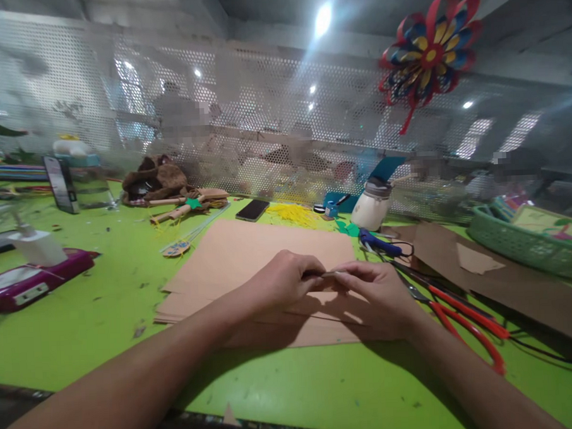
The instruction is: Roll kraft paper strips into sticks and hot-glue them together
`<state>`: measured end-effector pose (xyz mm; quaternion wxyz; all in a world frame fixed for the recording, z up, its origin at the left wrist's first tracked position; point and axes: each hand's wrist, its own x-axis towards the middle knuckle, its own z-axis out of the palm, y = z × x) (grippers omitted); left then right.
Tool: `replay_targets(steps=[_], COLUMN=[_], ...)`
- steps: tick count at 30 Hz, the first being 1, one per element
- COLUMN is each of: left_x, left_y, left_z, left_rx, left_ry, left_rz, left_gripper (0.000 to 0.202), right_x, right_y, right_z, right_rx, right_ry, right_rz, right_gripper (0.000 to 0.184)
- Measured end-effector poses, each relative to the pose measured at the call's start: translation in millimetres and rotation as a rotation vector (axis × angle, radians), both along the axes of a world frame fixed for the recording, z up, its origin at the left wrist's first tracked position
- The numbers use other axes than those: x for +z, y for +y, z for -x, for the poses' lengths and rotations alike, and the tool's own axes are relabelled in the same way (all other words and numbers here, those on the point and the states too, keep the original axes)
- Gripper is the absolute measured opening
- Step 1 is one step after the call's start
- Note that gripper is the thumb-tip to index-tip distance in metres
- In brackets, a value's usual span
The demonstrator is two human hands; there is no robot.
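My left hand (298, 274) and my right hand (372, 286) meet over a stack of light brown paper sheets (230, 248). Between their pinched fingertips is a small, thin brown strip (330, 274), apparently paper; the fingers hide most of it. Both hands are closed on it, slightly above the sheets. Just right of my right hand lie scissors with red handles (473, 323). A blue glue gun (384, 243) rests beyond that hand, close to the corner of the stack.
At left is a purple power strip (70, 268) with a white plug (38, 247). Behind the sheets lie a phone (252, 209) and yellow paper shreds (293, 214). A white jar (371, 207), dark brown cardboard (439, 258) and a green basket (519, 242) stand right. A cable trails near the scissors.
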<state>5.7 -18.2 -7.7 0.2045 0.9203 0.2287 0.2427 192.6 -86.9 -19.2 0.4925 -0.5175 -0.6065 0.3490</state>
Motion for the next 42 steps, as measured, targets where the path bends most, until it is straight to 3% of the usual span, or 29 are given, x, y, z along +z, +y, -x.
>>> replay_targets(steps=[8,11,16,22,26,32,37,42], left_x=[4.5,11.6,16.3,10.4,7.1,6.9,5.6,3.7], left_y=[-0.1,4.2,14.2,16.6,16.4,13.4,13.3,13.6], left_z=[1.0,5.5,14.2,13.6,12.4,11.3,6.9,5.8], left_rx=[0.041,0.025,-0.112,-0.097,-0.058,-0.150,-0.105,-0.031], left_ry=[0.061,0.142,0.201,0.184,0.139,0.073,0.054,0.063], left_rz=[0.042,0.170,0.438,0.474,0.587,0.893,0.802,0.556], left_gripper=[0.025,0.029,0.036,0.026,0.021,0.032,0.030,0.024], right_x=[-1.5,-0.8,-0.5,-6.6,-9.5,-11.5,-11.8,-11.6], right_y=[0.2,1.0,2.7,4.5,3.5,6.2,9.5,9.1], right_z=[2.4,1.5,-4.9,-7.7,-7.2,-12.5,-13.1,-10.7], right_rx=[-0.055,-0.062,-0.004,0.002,0.003,0.011,-0.036,-0.033], right_ry=[-0.060,-0.049,0.040,0.244,0.369,0.304,0.254,0.269], right_rz=[0.000,0.028,0.112,0.256,0.329,0.238,0.147,0.123], right_gripper=[0.022,0.021,0.024,0.023,0.019,0.022,0.027,0.027])
